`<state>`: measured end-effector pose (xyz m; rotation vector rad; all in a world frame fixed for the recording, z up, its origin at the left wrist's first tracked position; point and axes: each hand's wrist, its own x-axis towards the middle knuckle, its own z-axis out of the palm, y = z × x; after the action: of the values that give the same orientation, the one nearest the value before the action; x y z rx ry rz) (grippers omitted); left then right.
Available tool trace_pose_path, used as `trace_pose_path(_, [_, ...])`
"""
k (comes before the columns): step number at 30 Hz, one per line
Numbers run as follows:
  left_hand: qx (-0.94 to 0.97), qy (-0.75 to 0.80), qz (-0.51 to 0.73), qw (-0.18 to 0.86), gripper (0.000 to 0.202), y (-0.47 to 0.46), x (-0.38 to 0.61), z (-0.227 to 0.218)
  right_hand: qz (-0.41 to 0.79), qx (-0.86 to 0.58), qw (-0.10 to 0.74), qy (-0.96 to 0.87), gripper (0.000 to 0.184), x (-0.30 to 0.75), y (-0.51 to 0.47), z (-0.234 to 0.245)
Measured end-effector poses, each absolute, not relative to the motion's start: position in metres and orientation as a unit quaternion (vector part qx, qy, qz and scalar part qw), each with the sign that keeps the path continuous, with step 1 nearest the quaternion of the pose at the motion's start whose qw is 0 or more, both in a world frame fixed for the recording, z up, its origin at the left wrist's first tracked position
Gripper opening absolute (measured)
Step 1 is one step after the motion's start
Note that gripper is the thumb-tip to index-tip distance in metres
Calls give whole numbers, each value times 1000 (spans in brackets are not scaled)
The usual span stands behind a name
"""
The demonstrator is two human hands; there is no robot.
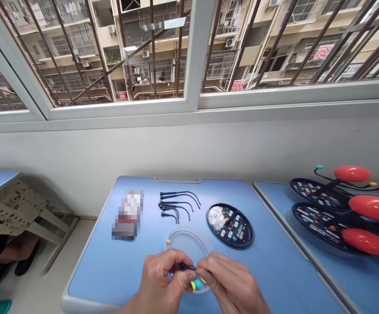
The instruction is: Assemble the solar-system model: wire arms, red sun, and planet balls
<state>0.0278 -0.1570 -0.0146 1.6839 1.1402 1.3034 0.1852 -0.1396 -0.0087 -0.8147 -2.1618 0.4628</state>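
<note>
I pinched a thin black stem [186, 267] between my left hand [161, 277] and right hand [231, 279], above a clear round plastic disc [189, 239].

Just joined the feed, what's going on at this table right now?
The person's left hand and right hand pinch a small dark part close to yellow and teal beads, above a clear round plastic ring on a blue table. Beyond them lie curved black rods, a black oval tray of small pieces and a pixelated packet. On the next table sit black oval models with red ovals.
</note>
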Motion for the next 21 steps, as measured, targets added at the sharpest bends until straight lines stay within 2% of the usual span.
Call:
trace_pose_path(7, [649,445,525,323,8,-159,29,-19,213,-361,404,-813,26,177,-140,-12])
trace_pose_path(11, [643,429,524,359,38,-158,17,-18,185,-370,406,-815,24,179,-138,-13])
trace_pose_path(16, [656,428,515,347,18,-162,9,-16,148,-344,415,-829,21,179,-138,-11])
trace_pose_path(21, [643,435,520,355,15,-166,13,-17,136,-330,412,-838,25,175,-141,-13])
